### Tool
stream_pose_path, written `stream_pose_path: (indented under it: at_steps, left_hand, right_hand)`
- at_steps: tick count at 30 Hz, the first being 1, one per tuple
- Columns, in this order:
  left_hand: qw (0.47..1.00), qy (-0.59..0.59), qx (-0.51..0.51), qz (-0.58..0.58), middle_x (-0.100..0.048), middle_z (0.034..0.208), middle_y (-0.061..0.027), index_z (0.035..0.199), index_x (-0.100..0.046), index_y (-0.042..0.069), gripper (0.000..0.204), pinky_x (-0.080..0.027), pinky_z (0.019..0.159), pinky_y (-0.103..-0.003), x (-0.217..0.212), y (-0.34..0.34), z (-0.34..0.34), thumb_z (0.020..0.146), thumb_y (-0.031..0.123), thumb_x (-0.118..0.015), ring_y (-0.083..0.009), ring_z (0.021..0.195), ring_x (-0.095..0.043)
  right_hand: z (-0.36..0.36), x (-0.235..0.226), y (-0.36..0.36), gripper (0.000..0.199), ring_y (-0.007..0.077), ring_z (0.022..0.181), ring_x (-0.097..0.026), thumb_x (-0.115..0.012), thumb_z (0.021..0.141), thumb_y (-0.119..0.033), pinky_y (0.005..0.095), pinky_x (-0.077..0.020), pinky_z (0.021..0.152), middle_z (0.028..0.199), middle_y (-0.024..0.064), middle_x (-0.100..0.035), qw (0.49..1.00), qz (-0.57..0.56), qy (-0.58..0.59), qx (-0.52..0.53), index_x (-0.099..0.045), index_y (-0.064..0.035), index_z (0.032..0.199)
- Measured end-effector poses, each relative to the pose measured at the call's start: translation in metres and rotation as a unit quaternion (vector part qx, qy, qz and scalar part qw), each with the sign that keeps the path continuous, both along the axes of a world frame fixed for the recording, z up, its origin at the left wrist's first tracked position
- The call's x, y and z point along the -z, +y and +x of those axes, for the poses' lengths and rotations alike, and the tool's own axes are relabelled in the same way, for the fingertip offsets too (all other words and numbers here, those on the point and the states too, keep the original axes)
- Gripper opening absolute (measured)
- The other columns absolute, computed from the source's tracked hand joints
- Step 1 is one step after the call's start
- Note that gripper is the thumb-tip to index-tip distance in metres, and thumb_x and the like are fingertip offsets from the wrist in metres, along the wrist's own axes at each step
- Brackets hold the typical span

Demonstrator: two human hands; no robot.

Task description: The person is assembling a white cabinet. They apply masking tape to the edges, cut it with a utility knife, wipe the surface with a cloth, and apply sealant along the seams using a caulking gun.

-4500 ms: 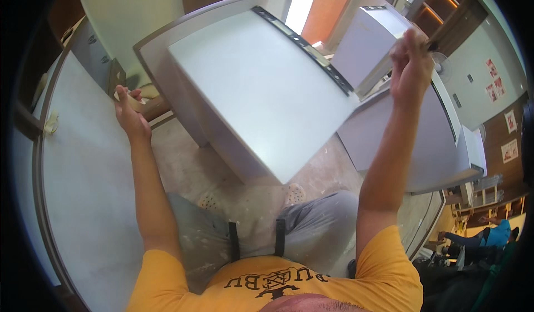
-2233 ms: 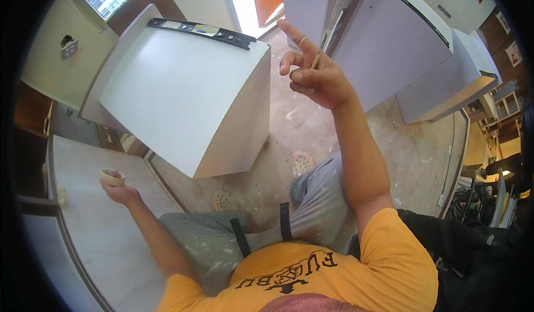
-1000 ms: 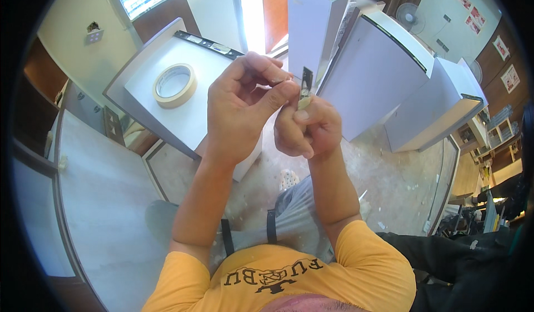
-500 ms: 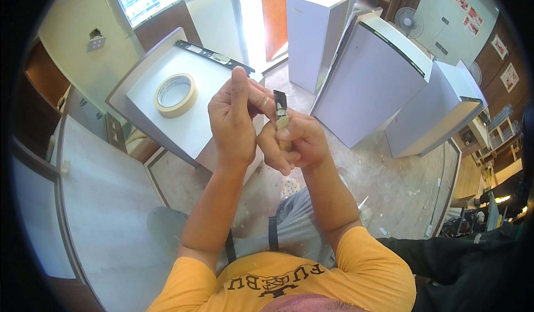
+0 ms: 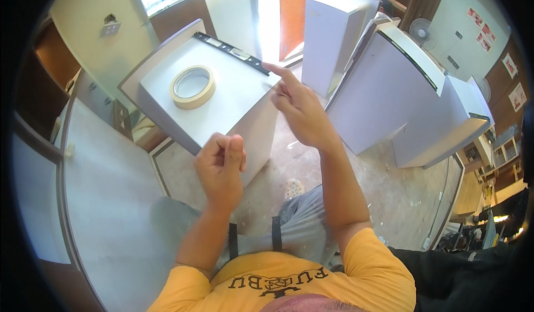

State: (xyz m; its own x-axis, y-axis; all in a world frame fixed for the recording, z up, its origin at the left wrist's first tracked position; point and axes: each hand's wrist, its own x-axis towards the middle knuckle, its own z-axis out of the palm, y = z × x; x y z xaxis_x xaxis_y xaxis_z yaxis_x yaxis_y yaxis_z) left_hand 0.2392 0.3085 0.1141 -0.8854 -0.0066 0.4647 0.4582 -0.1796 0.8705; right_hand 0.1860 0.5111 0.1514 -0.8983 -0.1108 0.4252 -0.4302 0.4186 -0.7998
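Note:
My left hand (image 5: 220,167) is closed in a fist, thumb uppermost, before the near edge of a white cabinet box (image 5: 239,103). Whatever its fingers hold, if anything, is hidden. Reaching farther forward, my right hand (image 5: 298,107) stretches its index finger to the end of a black rail (image 5: 231,51) that lies along the box's far edge. The fingertip touches or nearly touches that end. Its other fingers curl toward the palm and hide what may be in them. A roll of cream masking tape (image 5: 208,95) lies flat on the box's white top.
More white cabinet boxes (image 5: 384,95) stand at the right and back. A white panel (image 5: 105,200) with a dark edge is on my left. Shelving and tools (image 5: 473,223) are at the far right. A cable (image 5: 443,200) runs along the floor (image 5: 389,184).
My hands have moved apart: the left down toward me, the right forward to the rail. The small black-tipped, yellowish piece in my right fingers no longer shows. The view has shifted slightly.

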Motion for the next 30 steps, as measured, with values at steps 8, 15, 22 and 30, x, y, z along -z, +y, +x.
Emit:
stream_pose_path:
  at_steps: [8,15,22,30]
  left_hand:
    - [0.991,-0.018,-0.015,-0.128,-0.058,0.075,0.0012,0.094,-0.063,0.005,0.027,-0.041,0.055,-0.023,0.023,-0.033,0.022,0.110,0.025,-0.071,-0.0058,0.060,-0.052]
    - [0.983,-0.098,0.153,0.038,-0.066,0.126,-0.0142,0.153,-0.048,-0.001,0.060,-0.055,0.100,-0.034,0.003,-0.001,0.022,0.103,0.015,-0.077,-0.0197,0.114,-0.066]
    - [0.937,-0.206,0.278,0.045,-0.072,0.125,-0.0195,0.141,-0.055,-0.003,0.042,-0.059,0.102,-0.035,0.027,0.024,0.005,0.105,0.011,-0.073,-0.0224,0.116,-0.071]
    - [0.955,-0.252,0.156,-0.027,-0.075,0.099,-0.0155,0.115,-0.060,0.003,0.024,-0.061,0.090,-0.034,0.050,0.031,0.005,0.114,0.027,-0.061,-0.0210,0.099,-0.074]
  right_hand:
    - [-0.025,-0.017,-0.033,0.077,0.0348,0.124,-0.068,-0.061,0.102,-0.019,0.0434,-0.0536,0.105,0.130,0.0249,-0.070,0.887,0.318,0.290,0.170,-0.033,-0.0049,0.171]
    - [0.058,0.056,-0.005,0.101,0.0140,0.057,-0.061,-0.050,0.109,-0.063,0.0229,-0.0497,0.058,0.091,0.0189,-0.075,0.654,-0.487,-0.259,-0.517,0.001,-0.0073,0.176]
    - [0.077,0.113,-0.015,0.122,0.0077,0.046,-0.047,-0.049,0.100,-0.084,0.0183,-0.0410,0.049,0.086,0.0169,-0.073,0.594,-0.564,-0.256,-0.513,0.011,-0.0082,0.175]
    - [0.076,0.115,-0.009,0.142,0.0108,0.058,-0.056,-0.055,0.085,-0.097,0.0201,-0.0382,0.050,0.089,0.0148,-0.072,0.803,-0.312,-0.303,-0.408,0.010,-0.0099,0.176]
